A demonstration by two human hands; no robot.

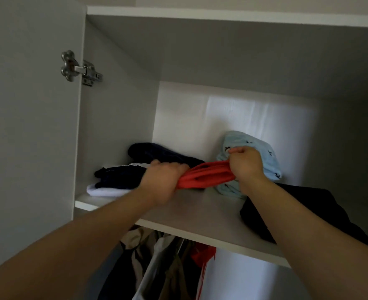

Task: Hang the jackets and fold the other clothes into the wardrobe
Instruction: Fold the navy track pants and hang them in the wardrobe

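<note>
**Two hands squeeze a red cloth (206,175) on the shelf (200,215)**

The left hand (164,182) is curled tight round one end of the red cloth. The right hand (247,164) grips the other end with bent fingers. The cloth is soft and bunched into a long, wrinkly roll between them. It sits low over the middle of the flat, pale shelf inside the wardrobe. It is hard to tell if it touches the board.

Just behind the right hand is a light blue cloth (273,167). It is puffy and rounded, with tiny dark marks on it, and it rests on the shelf by the back wall.

On the left side of the shelf lies a dark blue pile (157,153) that looks soft and lumpy. In front of it is another dark piece (118,174) with a thin white stripe. Under that one a smooth white cloth (105,191) peeks out.

On the right, a floppy black cloth (308,204) lies over the front edge of the shelf, under the right arm.

Below the shelf, clothes hang close together (157,267): tan, white and dark ones, and a red one (200,254).

A shiny metal hinge (79,68) joins the smooth grey door (27,126) to the wardrobe wall. Another flat white board (222,16) runs across the top.
</note>
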